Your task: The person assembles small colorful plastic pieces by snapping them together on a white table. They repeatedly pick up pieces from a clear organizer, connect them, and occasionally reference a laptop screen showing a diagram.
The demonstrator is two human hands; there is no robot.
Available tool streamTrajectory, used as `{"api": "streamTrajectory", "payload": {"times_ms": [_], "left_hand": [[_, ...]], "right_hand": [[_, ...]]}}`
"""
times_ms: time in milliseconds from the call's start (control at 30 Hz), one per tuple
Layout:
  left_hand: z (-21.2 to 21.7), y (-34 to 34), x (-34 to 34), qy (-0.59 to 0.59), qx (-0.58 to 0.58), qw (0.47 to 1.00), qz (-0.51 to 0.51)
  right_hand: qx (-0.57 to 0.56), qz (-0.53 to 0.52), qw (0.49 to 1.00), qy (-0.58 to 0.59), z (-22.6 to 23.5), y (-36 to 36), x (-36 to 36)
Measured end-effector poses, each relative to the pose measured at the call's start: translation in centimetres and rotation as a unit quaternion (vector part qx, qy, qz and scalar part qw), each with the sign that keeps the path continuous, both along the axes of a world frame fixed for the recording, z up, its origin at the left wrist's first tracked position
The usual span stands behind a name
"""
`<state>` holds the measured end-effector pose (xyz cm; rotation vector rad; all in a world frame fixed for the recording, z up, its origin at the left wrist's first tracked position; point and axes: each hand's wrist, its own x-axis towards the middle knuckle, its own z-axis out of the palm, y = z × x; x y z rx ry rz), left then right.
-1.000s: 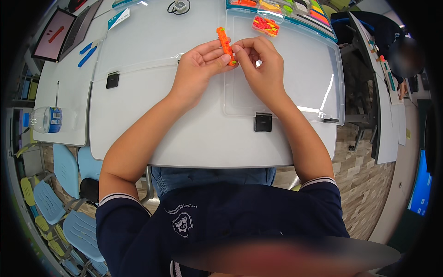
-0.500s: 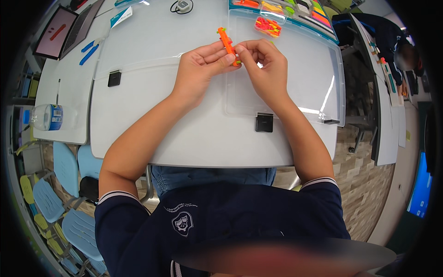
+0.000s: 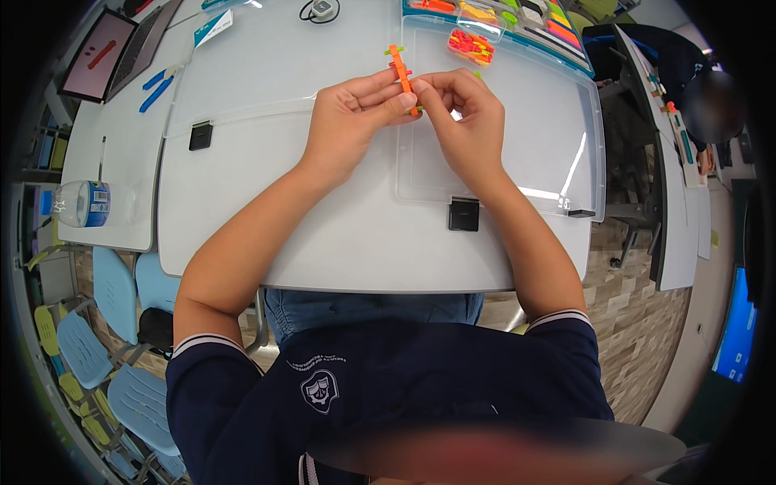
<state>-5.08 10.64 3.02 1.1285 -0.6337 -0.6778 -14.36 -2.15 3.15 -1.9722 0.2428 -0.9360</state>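
Note:
Above the white table, a narrow orange plastic building beam with small green and red pegs is held tilted, its upper end leaning left. My left hand grips its lower part between thumb and fingers. My right hand is closed at the beam's right side, thumb and forefinger pinched against it; whether a small peg is between them is hidden. Just beyond my right hand stands a small clear box of red and yellow pegs, its lid raised.
A sectioned case of colourful parts lies at the far edge, its clear lid spread toward me. Blue-handled pliers, a laptop and a plastic bottle are at left. A person sits at another table, far right.
The orange beam has turned slightly more upright in my hands, and its upper end has shifted a little right. Both hands stay nearly in place.

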Motion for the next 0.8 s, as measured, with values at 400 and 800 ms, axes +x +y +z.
{"api": "streamTrajectory", "payload": {"times_ms": [400, 800], "left_hand": [[0.1, -0.1, 1.2, 0.019, -0.011, 0.999, 0.042], [1.3, 0.2, 3.3, -0.001, -0.021, 1.000, 0.021]], "right_hand": [[-0.012, 0.025, 0.999, 0.025, 0.6, -0.3, -0.4], [0.079, -0.002, 0.996, 0.047, 2.3, -0.9, 1.4]]}}
